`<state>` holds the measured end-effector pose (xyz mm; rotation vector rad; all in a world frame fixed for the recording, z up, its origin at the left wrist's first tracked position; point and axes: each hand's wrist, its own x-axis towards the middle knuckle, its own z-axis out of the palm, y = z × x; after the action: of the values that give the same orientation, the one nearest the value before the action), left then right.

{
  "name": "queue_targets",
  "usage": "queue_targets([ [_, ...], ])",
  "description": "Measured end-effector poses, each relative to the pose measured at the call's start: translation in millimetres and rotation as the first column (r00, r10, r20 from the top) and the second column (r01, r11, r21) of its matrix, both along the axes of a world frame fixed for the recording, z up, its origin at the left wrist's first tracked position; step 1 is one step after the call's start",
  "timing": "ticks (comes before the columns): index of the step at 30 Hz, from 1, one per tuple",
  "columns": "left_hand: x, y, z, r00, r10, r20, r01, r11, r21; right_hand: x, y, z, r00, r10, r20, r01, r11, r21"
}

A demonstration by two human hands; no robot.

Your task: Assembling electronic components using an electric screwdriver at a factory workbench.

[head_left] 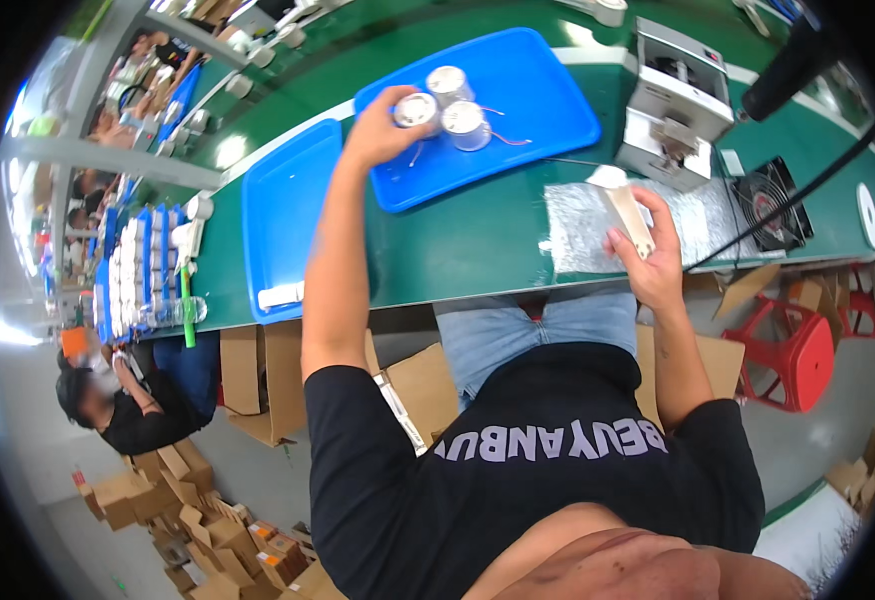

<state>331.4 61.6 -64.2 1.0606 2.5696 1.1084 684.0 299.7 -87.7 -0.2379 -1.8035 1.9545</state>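
My left hand point(383, 130) is at the left part of a blue tray point(548, 110), its fingers closed round a short clear cylinder with a whitish round top point(416, 110). Two similar cylinders stand close by in the tray, one behind point(448, 82) and one to the right point(467, 127). Thin reddish wires trail from them across the tray. Over a silvery sheet point(578, 235) at the bench's front, my right hand point(658, 245) grips a cream-coloured elongated plastic housing point(628, 215). Its far end looks wider and white; its near end shows small holes.
A second blue tray point(283, 220) lies to the left with a white tubular part point(281, 295) in it. A grey metal machine point(673, 105), a black fan point(773, 205) and a dark cable are at right. A co-worker point(138, 400) sits at far left; a red stool point(788, 350) stands below right.
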Motion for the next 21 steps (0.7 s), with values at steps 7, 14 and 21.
queue_targets([
  [7,121,2,30,0.945,0.038,0.326,-0.254,0.713,0.653,-4,15,-2,0.930,-0.165,-0.329,0.271,0.911,0.309],
  [14,197,35,24,0.901,0.007,0.434,-0.350,0.603,0.716,-23,-11,-10,0.935,-0.018,-0.353,0.128,0.948,0.290],
  [21,203,43,15,0.851,-0.096,0.516,-0.395,0.531,0.750,-22,-17,-8,0.921,-0.003,-0.389,0.111,0.960,0.256],
])
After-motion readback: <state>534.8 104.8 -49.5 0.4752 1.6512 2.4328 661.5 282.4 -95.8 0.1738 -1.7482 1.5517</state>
